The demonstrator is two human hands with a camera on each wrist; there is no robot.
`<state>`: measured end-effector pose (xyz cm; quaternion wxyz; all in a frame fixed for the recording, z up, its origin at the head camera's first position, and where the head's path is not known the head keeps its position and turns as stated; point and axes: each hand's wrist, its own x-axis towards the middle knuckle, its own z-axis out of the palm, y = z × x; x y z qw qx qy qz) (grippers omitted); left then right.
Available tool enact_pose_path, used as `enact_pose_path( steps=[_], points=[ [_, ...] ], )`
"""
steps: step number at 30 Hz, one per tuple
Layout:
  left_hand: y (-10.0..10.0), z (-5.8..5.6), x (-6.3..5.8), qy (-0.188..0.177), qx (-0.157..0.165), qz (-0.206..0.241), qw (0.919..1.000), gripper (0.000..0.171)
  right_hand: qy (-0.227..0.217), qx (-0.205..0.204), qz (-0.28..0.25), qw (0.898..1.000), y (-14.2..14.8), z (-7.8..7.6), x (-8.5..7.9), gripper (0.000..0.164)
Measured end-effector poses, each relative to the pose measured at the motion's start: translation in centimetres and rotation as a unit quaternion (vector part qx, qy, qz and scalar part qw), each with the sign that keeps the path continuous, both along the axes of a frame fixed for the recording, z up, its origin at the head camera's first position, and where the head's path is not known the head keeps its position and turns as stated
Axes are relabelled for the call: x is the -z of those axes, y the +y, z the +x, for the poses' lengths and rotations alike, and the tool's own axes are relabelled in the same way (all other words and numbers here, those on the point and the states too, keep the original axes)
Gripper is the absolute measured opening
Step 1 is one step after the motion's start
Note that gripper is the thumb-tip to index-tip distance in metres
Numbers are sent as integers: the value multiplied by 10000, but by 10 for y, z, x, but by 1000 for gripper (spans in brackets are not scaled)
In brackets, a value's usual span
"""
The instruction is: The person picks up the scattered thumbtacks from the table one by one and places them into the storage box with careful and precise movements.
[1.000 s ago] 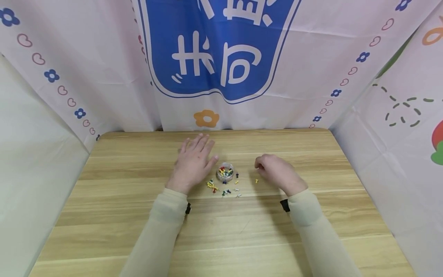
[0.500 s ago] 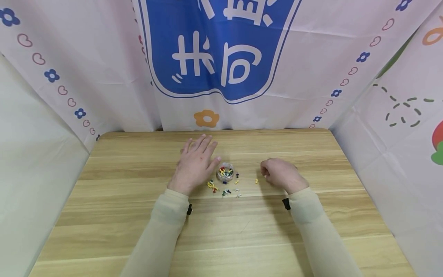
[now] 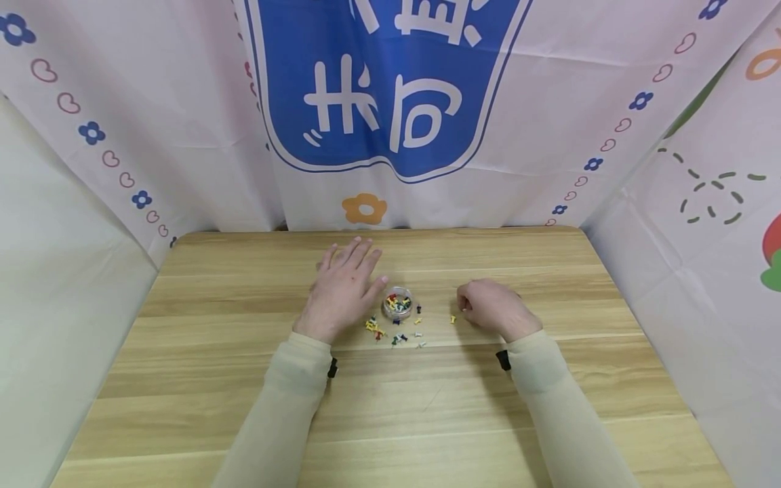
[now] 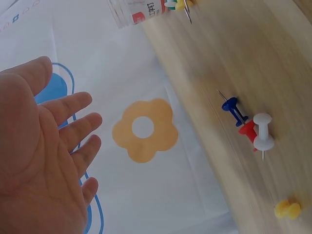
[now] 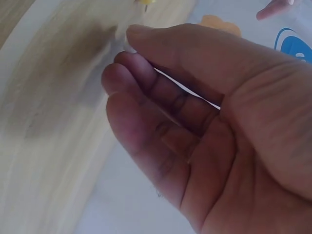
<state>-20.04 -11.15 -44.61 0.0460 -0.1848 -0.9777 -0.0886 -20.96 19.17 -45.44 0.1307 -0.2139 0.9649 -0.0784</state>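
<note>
My left hand (image 3: 344, 291) is spread with straight fingers beside a small clear round jar (image 3: 398, 313) of colourful push pins, its thumb pointing at the rim. In the left wrist view the fingers (image 4: 78, 131) hold nothing, and blue, red and white push pins (image 4: 263, 130) lie on the tabletop. My right hand (image 3: 494, 308), farther right, pinches a tiny white push pin (image 5: 128, 45) between thumb and index finger; most of it is hidden. Just left of that hand lies a yellow push pin (image 3: 453, 319).
Yellow push pins (image 3: 371, 327) cluster in front of the jar, with green, blue, red and white ones scattered nearby. The wooden table (image 3: 390, 420) ends at a white printed curtain (image 3: 201, 156) behind, and similar cloth hangs on both sides.
My right hand has shifted slightly right and toward me, its fingers curling in more, and a white bit now shows at the fingertips. The left hand drifted only slightly; the pins and jar stayed put.
</note>
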Motion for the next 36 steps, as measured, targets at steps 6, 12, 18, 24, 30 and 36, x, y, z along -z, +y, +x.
enact_pose_path(
  steps=[6, 12, 18, 24, 30, 36],
  points=[
    [-4, -2, -1, -30, -8, -50, 10000, 68, 392, -204, -120, 9989, -9, -1, 0, 6],
    [-6, -5, 1, -53, -46, -83, 9999, 69, 988, -438, -374, 9934, -23, 1, 1, 9],
    [-10, -5, 0, -104, -71, -52, 9999, 69, 1407, -716, -610, 9856, -39, 7, -3, 11],
    [-15, -7, -1, -208, -91, 35, 9997, 69, 1456, -849, -776, 9826, -57, 8, -5, 13],
    [-22, -7, -3, -166, -158, 201, 9995, 68, 1406, -979, -699, 9827, -73, 5, -2, 16],
    [-31, -8, -5, -242, -214, 309, 9990, 69, 1516, -1076, -667, 9803, -81, 4, 4, 17]
  ],
)
